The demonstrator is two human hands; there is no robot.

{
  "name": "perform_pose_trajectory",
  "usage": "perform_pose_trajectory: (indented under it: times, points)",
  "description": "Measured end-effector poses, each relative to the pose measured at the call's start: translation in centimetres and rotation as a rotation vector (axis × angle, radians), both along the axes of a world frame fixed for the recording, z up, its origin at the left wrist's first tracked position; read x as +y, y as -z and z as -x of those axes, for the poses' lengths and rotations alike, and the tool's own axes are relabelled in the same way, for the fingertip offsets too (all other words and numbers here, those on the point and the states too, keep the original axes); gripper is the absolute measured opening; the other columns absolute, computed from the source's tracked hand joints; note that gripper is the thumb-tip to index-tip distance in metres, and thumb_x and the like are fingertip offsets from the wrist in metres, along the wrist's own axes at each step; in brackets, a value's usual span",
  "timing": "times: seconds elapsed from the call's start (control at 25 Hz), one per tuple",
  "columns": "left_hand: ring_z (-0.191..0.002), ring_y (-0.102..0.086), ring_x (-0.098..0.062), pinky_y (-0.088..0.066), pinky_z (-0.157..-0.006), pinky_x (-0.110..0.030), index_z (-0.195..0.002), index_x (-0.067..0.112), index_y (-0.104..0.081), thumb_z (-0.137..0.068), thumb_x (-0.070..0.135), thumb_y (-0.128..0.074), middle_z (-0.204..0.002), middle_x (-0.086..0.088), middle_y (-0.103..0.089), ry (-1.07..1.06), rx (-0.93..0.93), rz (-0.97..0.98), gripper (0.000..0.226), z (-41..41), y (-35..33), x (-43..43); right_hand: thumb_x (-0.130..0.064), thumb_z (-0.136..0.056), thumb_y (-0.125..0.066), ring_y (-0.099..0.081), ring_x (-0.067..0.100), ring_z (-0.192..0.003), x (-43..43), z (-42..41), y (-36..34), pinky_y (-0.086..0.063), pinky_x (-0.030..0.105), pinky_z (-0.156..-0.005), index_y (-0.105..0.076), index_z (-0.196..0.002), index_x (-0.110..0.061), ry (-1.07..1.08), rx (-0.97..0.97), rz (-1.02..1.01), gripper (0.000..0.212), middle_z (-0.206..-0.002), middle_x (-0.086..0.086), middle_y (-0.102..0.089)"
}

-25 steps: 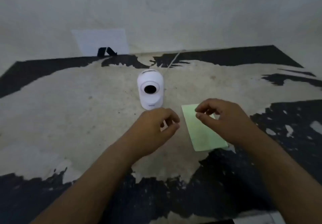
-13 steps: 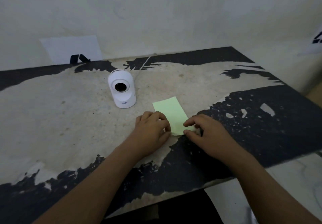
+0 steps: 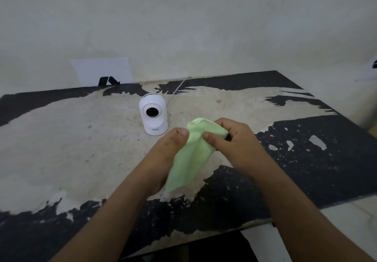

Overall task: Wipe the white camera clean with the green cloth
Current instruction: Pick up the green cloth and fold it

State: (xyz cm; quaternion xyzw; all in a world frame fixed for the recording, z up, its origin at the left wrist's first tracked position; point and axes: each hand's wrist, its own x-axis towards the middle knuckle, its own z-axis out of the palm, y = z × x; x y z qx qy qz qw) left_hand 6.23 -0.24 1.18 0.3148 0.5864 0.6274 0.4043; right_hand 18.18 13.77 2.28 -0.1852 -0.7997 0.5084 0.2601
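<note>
The white camera [image 3: 154,114] stands upright on the worn table [image 3: 61,149], its dark lens facing me. In front of it and slightly to the right, both hands hold the green cloth [image 3: 190,155] above the table. My left hand [image 3: 167,151] pinches the cloth's upper left edge, and my right hand [image 3: 230,139] grips its top right corner. The cloth hangs loosely down between them. Neither hand touches the camera.
A thin white cable [image 3: 177,87] runs from behind the camera to the wall. A white paper sheet with a black mark [image 3: 103,72] leans on the wall at the back left. The table's front edge [image 3: 204,235] runs below my forearms.
The cloth lay flat on the table with both hands at its near edge; now both hands have lifted it off the surface and it hangs crumpled between them.
</note>
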Motion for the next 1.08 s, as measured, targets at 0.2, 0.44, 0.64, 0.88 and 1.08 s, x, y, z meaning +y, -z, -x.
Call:
perform_pose_trajectory:
  times: [0.2, 0.44, 0.64, 0.88, 1.08]
  points:
    - [-0.099, -0.066, -0.035, -0.055, -0.084, -0.047, -0.106, 0.012, -0.069, -0.083, 0.038, -0.059, -0.111, -0.017, -0.069, 0.012, -0.262, -0.036, 0.037, -1.2, 1.7, -2.3, -0.015, -0.081, -0.066, -0.063, 0.012, -0.065, -0.5, 1.8, -0.4, -0.052, 0.033, -0.059, -0.068, -0.077, -0.019, -0.037, -0.048, 0.026, 0.006, -0.073, 0.0, -0.069]
    - [-0.094, -0.068, -0.033, -0.052, -0.087, -0.048, -0.105, 0.003, -0.067, -0.091, 0.024, -0.051, -0.104, -0.017, -0.072, -0.215, -0.442, 0.064, 0.029, -1.4, 3.2, -2.5, -0.035, -0.081, -0.064, -0.048, 0.017, -0.051, -0.4, 4.2, 0.8, -0.04, 0.034, -0.053, -0.059, -0.067, -0.003, 0.03, -0.242, -0.031, 0.035, -0.058, 0.008, -0.053]
    - [-0.094, -0.068, -0.032, -0.051, -0.086, -0.042, -0.111, 0.001, -0.063, -0.094, 0.027, -0.046, -0.107, -0.017, -0.071, -0.22, -0.717, 0.101, 0.036, -1.4, 3.9, -2.6, -0.038, -0.083, -0.063, -0.037, 0.013, -0.048, -1.0, 5.4, 1.9, -0.028, 0.025, -0.048, -0.052, -0.062, -0.007, 0.011, -0.357, 0.031, 0.038, -0.056, 0.004, -0.041]
    - [-0.081, -0.071, -0.03, -0.055, -0.075, -0.042, -0.111, 0.004, -0.062, -0.098, 0.034, -0.035, -0.101, -0.018, -0.072, -0.249, -0.902, 0.003, 0.043, -1.2, 4.1, -3.4, -0.03, -0.08, -0.069, -0.057, 0.0, -0.063, -3.1, 3.7, 1.3, -0.044, 0.022, -0.061, -0.066, -0.071, -0.027, -0.093, -0.19, -0.098, 0.009, -0.071, -0.013, -0.066]
    - [-0.08, -0.07, -0.037, -0.058, -0.065, -0.052, -0.119, 0.001, -0.052, -0.098, 0.041, -0.033, -0.104, -0.029, -0.066, -0.341, -1.037, -0.145, 0.049, -1.1, 4.2, -4.2, -0.027, -0.08, -0.069, -0.054, 0.012, -0.096, -5.3, 1.4, 2.8, -0.041, 0.029, -0.084, -0.068, -0.083, -0.028, -0.157, -0.181, -0.384, 0.004, -0.097, -0.007, -0.06]
